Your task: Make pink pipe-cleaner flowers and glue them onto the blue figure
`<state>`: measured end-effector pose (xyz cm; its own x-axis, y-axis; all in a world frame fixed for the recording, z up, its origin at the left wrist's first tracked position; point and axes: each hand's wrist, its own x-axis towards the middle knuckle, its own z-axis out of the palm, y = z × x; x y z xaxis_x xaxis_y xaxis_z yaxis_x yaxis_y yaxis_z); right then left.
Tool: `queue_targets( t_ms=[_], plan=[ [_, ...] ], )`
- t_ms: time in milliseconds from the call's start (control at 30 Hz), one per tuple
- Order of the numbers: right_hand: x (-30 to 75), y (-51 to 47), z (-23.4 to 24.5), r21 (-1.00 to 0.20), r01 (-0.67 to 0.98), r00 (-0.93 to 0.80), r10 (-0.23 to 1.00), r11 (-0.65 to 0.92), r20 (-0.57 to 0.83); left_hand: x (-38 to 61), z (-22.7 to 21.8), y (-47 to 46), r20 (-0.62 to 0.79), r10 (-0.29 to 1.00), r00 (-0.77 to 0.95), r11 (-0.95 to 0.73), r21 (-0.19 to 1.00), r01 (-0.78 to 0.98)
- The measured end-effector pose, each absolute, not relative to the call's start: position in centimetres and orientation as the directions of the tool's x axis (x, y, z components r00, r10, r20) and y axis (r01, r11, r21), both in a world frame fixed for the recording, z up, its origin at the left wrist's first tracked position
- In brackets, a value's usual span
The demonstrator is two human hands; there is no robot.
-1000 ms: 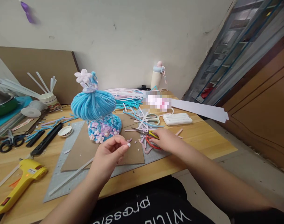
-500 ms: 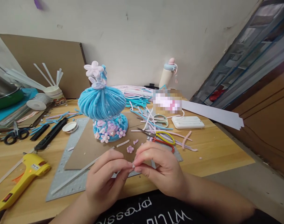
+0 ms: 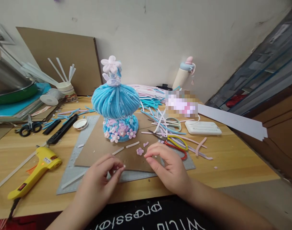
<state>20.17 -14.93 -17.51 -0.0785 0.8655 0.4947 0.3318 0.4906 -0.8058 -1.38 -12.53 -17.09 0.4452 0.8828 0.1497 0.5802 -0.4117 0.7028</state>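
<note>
My left hand point(image 3: 100, 179) pinches a tiny white piece point(image 3: 124, 166) at its fingertips; what kind of piece is too small to tell. Thumb and forefinger of my right hand point(image 3: 171, 167) are pressed together just right of a lilac fuzzy-wire flower point(image 3: 140, 151); whether anything is between them I cannot make out. A smaller lilac scrap point(image 3: 146, 144) and a short pale strip point(image 3: 132, 144) lie on the brown board point(image 3: 93, 153). Behind them stands a blue fuzzy-wire ornament point(image 3: 115, 100), a rounded gathered top over a base dotted with pink and lilac flowers.
At left lie a yellow glue gun point(image 3: 35, 171), black scissors point(image 3: 30, 126), a black cutter point(image 3: 63, 129) and a small round lid point(image 3: 80, 124). Red-and-yellow-handled cutters point(image 3: 177, 145) and green-handled scissors point(image 3: 173, 124) sit among loose wires. A bottle point(image 3: 183, 73) stands by the wall.
My hands, which met at the fingertips around a small piece, are now apart. The left has drawn away left with a white piece. The view has shifted slightly left.
</note>
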Motion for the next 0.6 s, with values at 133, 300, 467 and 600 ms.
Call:
queue_targets(
  t_ms=[133, 300, 467, 600],
  plan=[
    [20.5, -14.8, -19.5, -0.813, 0.369, -0.056, 0.884, 0.451, 0.465, -3.3, -17.4, -12.7, -0.177, 0.893, 0.413, -0.298, 0.456, 0.839],
    [20.8, -14.9, -20.4, -0.822, 0.37, -0.04, 0.891, 0.433, 0.452, -3.1, -17.1, -12.4, -0.282, 0.866, 0.414, -0.295, 0.381, 0.876],
    [21.1, -15.1, -20.4, -0.823, 0.373, -0.025, 0.892, 0.428, 0.452, -2.8, -17.1, -11.9, -0.335, 0.861, 0.383, -0.245, 0.387, 0.889],
    [21.1, -15.4, -20.5, -0.813, 0.375, -0.045, 0.885, 0.445, 0.464, -2.7, -17.2, -11.6, -0.334, 0.874, 0.352, -0.207, 0.4, 0.893]
  ],
)
